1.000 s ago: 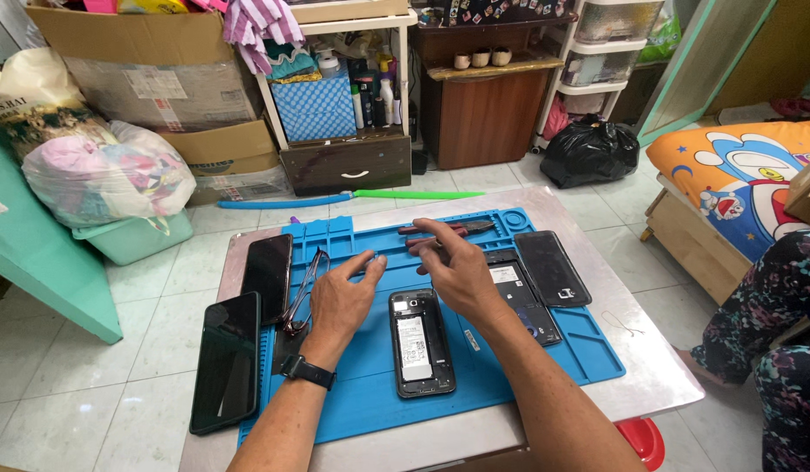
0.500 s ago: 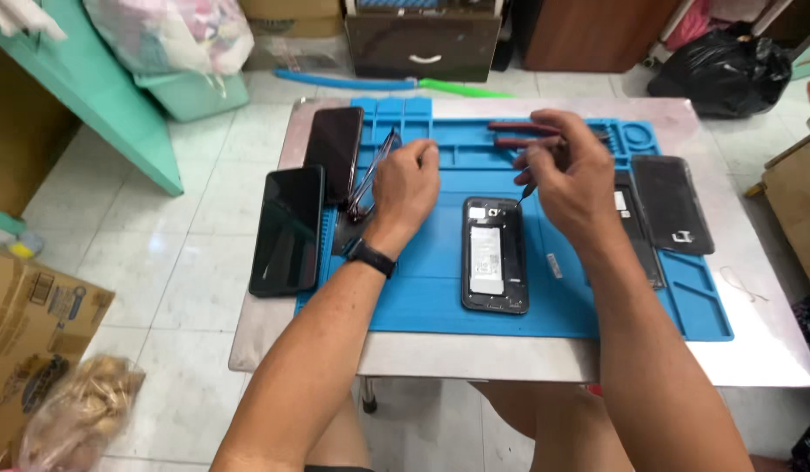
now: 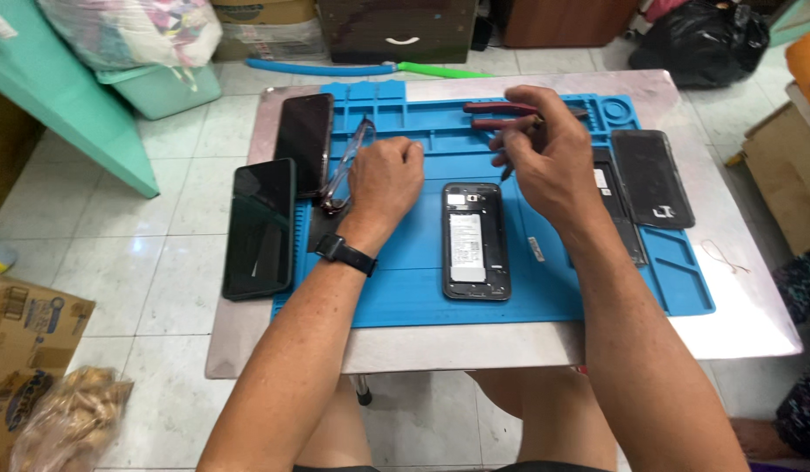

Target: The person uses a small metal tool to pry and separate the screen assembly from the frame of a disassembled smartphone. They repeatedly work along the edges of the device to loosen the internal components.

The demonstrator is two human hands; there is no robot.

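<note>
Between both hands (image 3: 385, 179) (image 3: 545, 162), an opened phone (image 3: 476, 240) lies on the mat (image 3: 405, 288).

Opened phone (image 3: 476, 242) at centre of mat (image 3: 405, 280) on table (image 3: 754, 306), two phones (image 3: 261, 227) at nine o'clock, pliers (image 3: 501, 108) at twelve, back cover (image 3: 653, 178) at two.

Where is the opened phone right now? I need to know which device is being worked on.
In the head view the opened phone lies back up at the middle of the blue mat, between the left hand and the right hand, touched by neither.
</note>
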